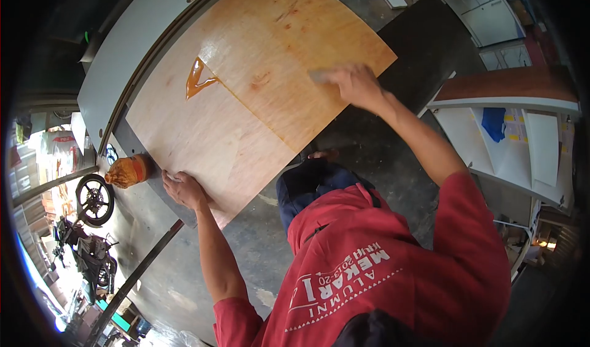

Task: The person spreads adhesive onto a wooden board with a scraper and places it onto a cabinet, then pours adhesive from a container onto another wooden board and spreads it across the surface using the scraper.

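A light wooden panel (258,89) lies before me, its right part coated in an orange-yellow film. On its upper left sits a puddle of glossy amber liquid (195,82), with a thin line of it running down toward the near edge. My right hand (355,86), slightly blurred, is closed on a small greyish flat piece (319,76) over the coated part. At the panel's lower left edge rests my left hand (182,188), fingers bent over something small that I cannot make out. Beside it is a plastic bottle (130,170) smeared with amber liquid.
A long white board (123,58) stretches along the left behind the panel. White cabinet parts (516,141) with a blue cloth (493,124) stand at right. A motorcycle (89,255) and a wheel (94,200) are at lower left, near a dark metal bar (136,279).
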Demonstrator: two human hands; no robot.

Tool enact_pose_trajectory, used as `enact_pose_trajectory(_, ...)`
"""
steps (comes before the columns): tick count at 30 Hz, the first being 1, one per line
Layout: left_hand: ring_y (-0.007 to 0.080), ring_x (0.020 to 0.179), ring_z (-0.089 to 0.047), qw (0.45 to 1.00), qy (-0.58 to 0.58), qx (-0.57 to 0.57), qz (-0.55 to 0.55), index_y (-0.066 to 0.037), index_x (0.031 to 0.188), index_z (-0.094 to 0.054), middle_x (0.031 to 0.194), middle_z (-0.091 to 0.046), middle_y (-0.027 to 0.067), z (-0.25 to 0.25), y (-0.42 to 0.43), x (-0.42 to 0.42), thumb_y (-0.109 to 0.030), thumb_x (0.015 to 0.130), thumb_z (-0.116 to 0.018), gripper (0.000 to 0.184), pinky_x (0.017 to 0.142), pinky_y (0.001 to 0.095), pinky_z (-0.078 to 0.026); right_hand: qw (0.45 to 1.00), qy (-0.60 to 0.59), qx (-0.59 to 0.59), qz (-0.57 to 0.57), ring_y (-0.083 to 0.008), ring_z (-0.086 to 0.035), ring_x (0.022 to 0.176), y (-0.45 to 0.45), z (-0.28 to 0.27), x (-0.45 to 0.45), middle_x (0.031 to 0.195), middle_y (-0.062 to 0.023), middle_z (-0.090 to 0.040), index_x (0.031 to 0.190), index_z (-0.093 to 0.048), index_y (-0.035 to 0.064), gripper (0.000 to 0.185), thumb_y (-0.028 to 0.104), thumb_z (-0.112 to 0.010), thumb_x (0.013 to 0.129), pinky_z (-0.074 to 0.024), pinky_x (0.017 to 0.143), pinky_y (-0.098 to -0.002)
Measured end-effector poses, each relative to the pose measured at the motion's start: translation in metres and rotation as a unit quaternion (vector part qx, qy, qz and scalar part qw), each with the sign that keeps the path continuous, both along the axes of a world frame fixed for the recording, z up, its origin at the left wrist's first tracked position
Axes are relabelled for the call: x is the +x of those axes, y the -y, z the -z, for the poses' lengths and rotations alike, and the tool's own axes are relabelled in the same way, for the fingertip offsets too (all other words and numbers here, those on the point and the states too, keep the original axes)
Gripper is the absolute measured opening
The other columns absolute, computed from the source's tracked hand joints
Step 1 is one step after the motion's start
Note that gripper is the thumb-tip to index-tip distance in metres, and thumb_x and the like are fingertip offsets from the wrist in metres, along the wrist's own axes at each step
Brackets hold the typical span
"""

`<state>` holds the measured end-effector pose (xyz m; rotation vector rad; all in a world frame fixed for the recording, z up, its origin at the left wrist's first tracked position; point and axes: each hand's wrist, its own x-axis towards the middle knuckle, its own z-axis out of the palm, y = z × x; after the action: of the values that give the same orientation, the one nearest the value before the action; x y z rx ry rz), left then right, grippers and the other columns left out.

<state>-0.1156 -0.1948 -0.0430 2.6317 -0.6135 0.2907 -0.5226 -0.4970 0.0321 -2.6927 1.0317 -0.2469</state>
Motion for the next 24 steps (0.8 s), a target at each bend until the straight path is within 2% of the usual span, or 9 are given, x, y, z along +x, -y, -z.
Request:
enact_pose_trajectory(2,0.0383,0.118,-0.056,1.000,0.015,-0.003,0.004,-0.003,0.139,-0.054,0.125,-0.061,0.0207,0.001,0.000,0.001,-0.017,0.094,-0.051,0.047,0.102,0.0460,-0.043,0.993,0.093,0.014,-0.077,-0.0378,-0.068,0.092,-0.033,0.006,-0.016,0.104,-0.0138,-0.073,0.102,-0.075,0.0078,0.028,0.003,-0.055,0.082,-0.0534,0.078,-0.0487)
enact_pose_trajectory(4,0.0384,0.118,-0.056,1.000,0.015,-0.002,0.002,-0.003,0.139,-0.054,0.125,-0.061,0.0206,0.005,-0.001,0.001,-0.016,0.094,-0.051,0.047,0.102,0.0460,-0.043,0.994,0.066,0.011,-0.087,-0.0369,-0.068,0.094,-0.070,-0.004,-0.027,0.105,-0.0137,-0.073,0.100,-0.075,0.0085,0.028,0.004,-0.056,0.081,-0.0536,0.079,-0.0480)
enact_pose_trajectory(6,0.0385,0.118,-0.056,1.000,0.020,-0.004,-0.008,-0.003,0.139,-0.054,0.125,-0.061,0.0204,0.000,0.001,0.000,-0.016,0.094,-0.051,0.046,0.101,0.0460,-0.043,0.987,0.003,0.126,-0.102,-0.0352,-0.070,0.092,-0.092,-0.052,-0.025,0.102,-0.0148,-0.074,0.099,-0.076,0.0085,0.024,0.004,-0.059,0.084,-0.0541,0.080,-0.0467)
enact_pose_trajectory(9,0.0397,0.117,-0.056,1.000,-0.001,-0.004,-0.017,-0.002,0.138,-0.054,0.124,-0.061,0.0207,-0.008,0.005,-0.008,-0.014,0.093,-0.052,0.046,0.101,0.0461,-0.044,0.936,-0.040,0.346,-0.056,-0.0357,-0.071,0.090,-0.099,-0.052,-0.028,0.095,-0.0175,-0.074,0.104,-0.076,0.0068,0.019,0.009,-0.068,0.087,-0.0539,0.080,-0.0438)
enact_pose_trajectory(10,0.0397,0.117,-0.056,0.999,0.004,-0.012,-0.034,-0.002,0.138,-0.054,0.124,-0.061,0.0207,-0.008,0.007,-0.008,-0.014,0.093,-0.052,0.046,0.101,0.0461,-0.044,0.938,-0.041,0.338,-0.073,-0.0357,-0.071,0.090,-0.091,-0.059,-0.018,0.095,-0.0175,-0.074,0.104,-0.076,0.0068,0.019,0.009,-0.068,0.087,-0.0539,0.080,-0.0438)
enact_pose_trajectory(12,0.0404,0.117,-0.056,1.000,0.012,-0.012,-0.011,-0.002,0.139,-0.053,0.123,-0.061,0.0222,-0.008,0.005,-0.006,-0.013,0.093,-0.053,0.047,0.100,0.0467,-0.044,0.942,0.099,0.321,-0.009,-0.0376,-0.068,0.100,-0.077,-0.070,0.007,0.107,-0.0180,-0.072,0.113,-0.075,0.0095,0.026,0.011,-0.066,0.089,-0.0538,0.085,-0.0434)
enact_pose_trajectory(14,0.0407,0.118,-0.055,0.999,0.017,-0.003,-0.028,0.000,0.139,-0.052,0.125,-0.061,0.0235,-0.005,0.005,0.000,-0.013,0.092,-0.053,0.048,0.100,0.0473,-0.044,0.943,0.097,0.317,0.005,-0.0372,-0.068,0.100,-0.054,-0.082,0.053,0.108,-0.0180,-0.072,0.113,-0.074,0.0095,0.025,0.009,-0.062,0.092,-0.0536,0.084,-0.0427)
enact_pose_trajectory(16,0.0398,0.120,-0.055,0.998,0.046,-0.001,-0.033,0.002,0.138,-0.052,0.129,-0.061,0.0236,0.001,0.005,0.002,-0.012,0.091,-0.053,0.049,0.101,0.0475,-0.044,0.964,0.192,0.175,-0.051,-0.0370,-0.069,0.098,-0.031,-0.083,0.105,0.105,-0.0177,-0.072,0.114,-0.073,0.0073,0.024,0.007,-0.063,0.092,-0.0540,0.082,-0.0401)
enact_pose_trajectory(24,0.0375,0.124,-0.054,0.998,0.027,-0.011,-0.052,0.002,0.135,-0.054,0.131,-0.060,0.0211,0.000,0.004,0.005,-0.014,0.089,-0.056,0.049,0.102,0.0469,-0.043,0.988,0.076,-0.006,-0.136,-0.0336,-0.070,0.090,0.059,-0.013,0.322,0.097,-0.0109,-0.074,0.102,-0.078,0.0177,0.028,0.008,-0.056,0.086,-0.0552,0.078,-0.0449)
